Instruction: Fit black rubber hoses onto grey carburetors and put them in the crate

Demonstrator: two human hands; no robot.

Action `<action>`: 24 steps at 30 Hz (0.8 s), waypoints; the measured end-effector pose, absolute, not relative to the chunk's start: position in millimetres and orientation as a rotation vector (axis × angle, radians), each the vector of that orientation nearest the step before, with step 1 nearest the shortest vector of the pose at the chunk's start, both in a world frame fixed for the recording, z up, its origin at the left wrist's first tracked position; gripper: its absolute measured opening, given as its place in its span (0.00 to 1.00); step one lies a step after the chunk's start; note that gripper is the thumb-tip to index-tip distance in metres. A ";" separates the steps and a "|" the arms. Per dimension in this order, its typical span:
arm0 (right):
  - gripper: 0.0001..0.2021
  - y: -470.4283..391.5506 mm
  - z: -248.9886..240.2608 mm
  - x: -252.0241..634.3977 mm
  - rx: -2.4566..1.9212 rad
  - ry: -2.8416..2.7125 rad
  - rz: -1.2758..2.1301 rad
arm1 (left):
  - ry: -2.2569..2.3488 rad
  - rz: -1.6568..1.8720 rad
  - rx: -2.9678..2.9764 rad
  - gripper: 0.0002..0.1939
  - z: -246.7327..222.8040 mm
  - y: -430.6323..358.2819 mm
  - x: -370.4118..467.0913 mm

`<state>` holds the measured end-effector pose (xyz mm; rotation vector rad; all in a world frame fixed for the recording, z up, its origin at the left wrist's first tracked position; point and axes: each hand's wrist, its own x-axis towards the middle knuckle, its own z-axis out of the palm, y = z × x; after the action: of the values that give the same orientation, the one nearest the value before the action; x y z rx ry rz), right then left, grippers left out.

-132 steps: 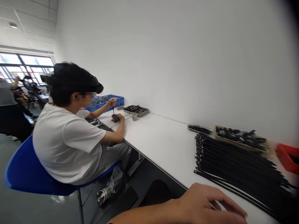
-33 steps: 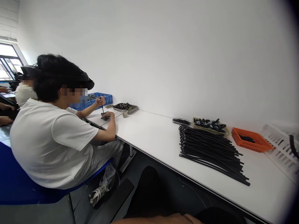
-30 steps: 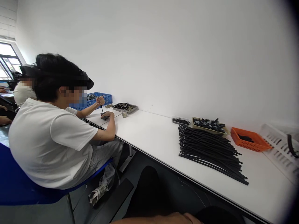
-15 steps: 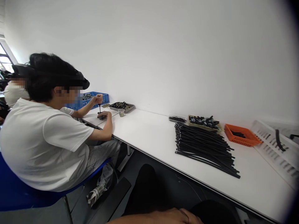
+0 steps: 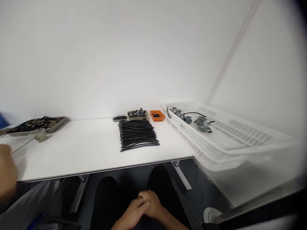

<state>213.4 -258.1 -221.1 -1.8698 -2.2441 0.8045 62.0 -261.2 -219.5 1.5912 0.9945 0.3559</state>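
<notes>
My left hand (image 5: 134, 211) and my right hand (image 5: 153, 203) rest clasped together over my lap, below the front edge of the white table (image 5: 86, 150). Their fingers are closed around each other, and no object shows in them. Part of the fingers is hidden where the hands overlap. On the table ahead lies a dense row of thin black tubes or straps (image 5: 137, 134), nearest to my hands but apart from them. Behind it stand a small tray of black pieces (image 5: 120, 118), a beige tray of black and grey parts (image 5: 137, 114) and an orange basket (image 5: 157, 116).
A large white slatted crate (image 5: 230, 152) with several clear-wrapped parts (image 5: 203, 124) stands at the right. Far left are a grey tray (image 5: 59, 124) of black and brass-coloured pieces, a small clear cup (image 5: 41, 136) and a co-worker's blurred arm (image 5: 7, 172).
My view has swung to the right and down. The co-worker has slid mostly out at the left, the white crate has come fully into view, and both my clasped hands now show.
</notes>
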 end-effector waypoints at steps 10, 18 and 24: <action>0.13 -254.5 -221.0 215.2 -1.910 -2.262 0.802 | 0.954 0.381 1.601 0.38 -218.1 -256.7 67.2; 0.13 -254.4 -222.7 218.9 -1.889 -2.277 0.815 | 0.960 0.232 1.670 0.40 -214.2 -253.2 64.8; 0.16 -250.8 -220.1 217.0 -1.828 -2.311 0.851 | 1.069 0.301 1.666 0.41 -205.7 -255.9 65.4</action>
<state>217.0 -250.8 -220.1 -1.8280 -2.3114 0.8509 65.4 -255.9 -205.7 1.6661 1.0694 0.3010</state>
